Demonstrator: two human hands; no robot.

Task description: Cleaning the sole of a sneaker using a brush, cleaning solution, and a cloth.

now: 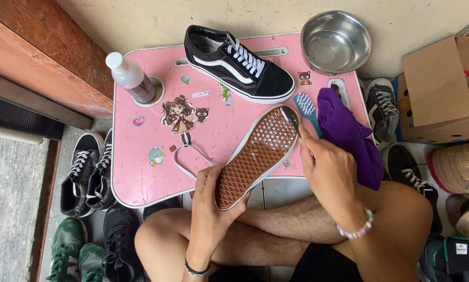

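Pink desk (140, 172) beneath the hands: left hand (211, 209) grips an upturned shoe (258, 154), right hand (325, 167) holds a brush (292, 121); short, firm strokes would suit the sole's toe.

A single head-worn camera looks steeply down from above the seated person's lap, close over the pink table (140, 177), facing toward the wall (140, 21) beyond it (no second view shares this scene), with shoes at both edges.
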